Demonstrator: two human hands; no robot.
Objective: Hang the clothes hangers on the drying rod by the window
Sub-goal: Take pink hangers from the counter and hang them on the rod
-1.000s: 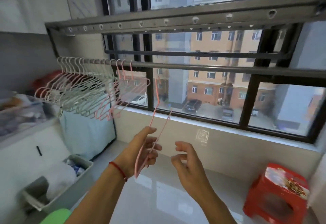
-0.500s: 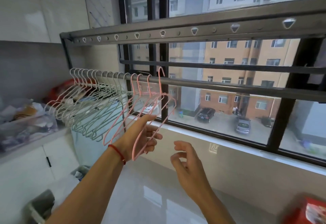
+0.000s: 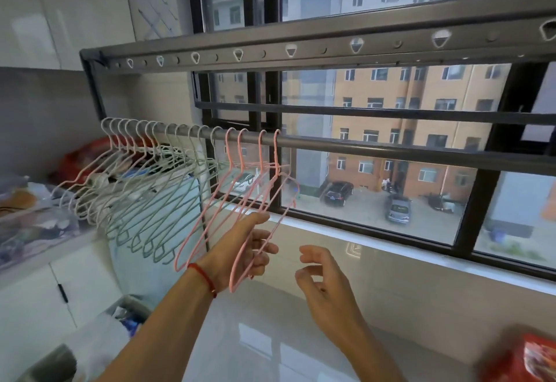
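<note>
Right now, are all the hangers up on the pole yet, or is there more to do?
Nearly. A long row of white, green and pink hangers already hooks over the drying rod. The last pink hanger has its hook on the rod too, but the left hand holds its lower part. The right hand is empty. What's left: letting go. No spare hangers are in view.

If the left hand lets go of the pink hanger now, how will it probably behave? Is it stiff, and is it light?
The pink hanger looks like thin coated wire, so probably light and fairly stiff, perhaps a little springy. Its hook already sits over the rod, so once the left hand releases its grip it will likely swing briefly, then hang still. The smooth rod may let it slide sideways.
</note>
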